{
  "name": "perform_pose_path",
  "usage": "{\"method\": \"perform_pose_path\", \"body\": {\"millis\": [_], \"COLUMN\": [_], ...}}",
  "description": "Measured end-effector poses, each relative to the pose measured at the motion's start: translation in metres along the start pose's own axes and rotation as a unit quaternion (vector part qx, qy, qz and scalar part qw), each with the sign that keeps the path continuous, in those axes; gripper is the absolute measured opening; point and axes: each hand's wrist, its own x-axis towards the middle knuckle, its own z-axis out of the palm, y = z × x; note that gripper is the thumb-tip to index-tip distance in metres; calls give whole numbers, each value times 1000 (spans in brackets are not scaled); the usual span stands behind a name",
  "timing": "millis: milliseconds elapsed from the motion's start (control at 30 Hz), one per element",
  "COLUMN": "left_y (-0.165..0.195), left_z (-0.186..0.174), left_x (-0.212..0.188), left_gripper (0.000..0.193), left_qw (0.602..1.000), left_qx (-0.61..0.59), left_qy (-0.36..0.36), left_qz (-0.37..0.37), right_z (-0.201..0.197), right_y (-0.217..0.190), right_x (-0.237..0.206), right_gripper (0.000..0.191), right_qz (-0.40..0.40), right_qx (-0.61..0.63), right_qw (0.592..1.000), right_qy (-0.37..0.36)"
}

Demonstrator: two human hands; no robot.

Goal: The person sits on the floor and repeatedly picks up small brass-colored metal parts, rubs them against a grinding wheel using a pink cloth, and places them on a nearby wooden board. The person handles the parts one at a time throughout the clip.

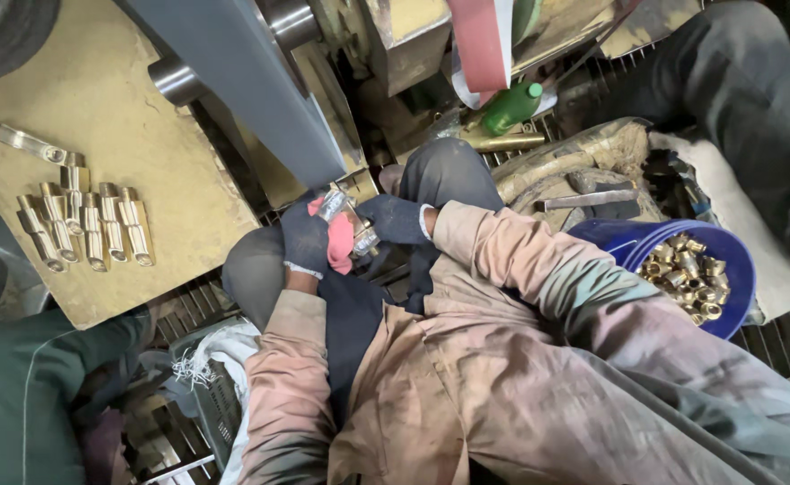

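Looking down from your head camera, item one: your left hand, in a dark glove, has its grip clamped on a small shiny metal fitting with a pink rag bunched against it. Item two: your right hand, also dark-gloved, has its grip closed on the same fitting from the other side. The fitting sits between both hands, above your lap, just below the lower end of a grey sanding belt that runs up and away to the left. Item three: a brass-dusted worktop on your left carries a row of finished brass pieces, lying side by side, well apart from your hands. Item four: a blue bucket at your right holds a heap of small brass parts. Item five: a green bottle lies beyond your hands, near the machine.
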Motion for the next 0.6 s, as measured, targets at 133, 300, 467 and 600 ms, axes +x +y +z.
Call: {"method": "perform_pose_path", "body": {"millis": [133,300,467,600], "left_y": [59,143,147,128], "left_z": [11,30,34,30], "left_x": [-29,-100,-150,-165], "left_gripper": [27,36,48,25], "left_qw": [997,995,988,986], "left_qx": [23,-6,36,58], "left_qy": [-47,-99,-125,-103], "left_qz": [62,6,82,114], "right_z": [-11,-5,2,11], "right_y": [-21,-42,-51,-71], "right_x": [-17,-52,-63,-61], "right_gripper": [43,39,44,38], "right_qz": [-54,-3,-125,-98], "right_qx": [-4,17,59,120], "right_qw": [998,1000,990,986], "right_qy": [17,-1,-11,-66]}}
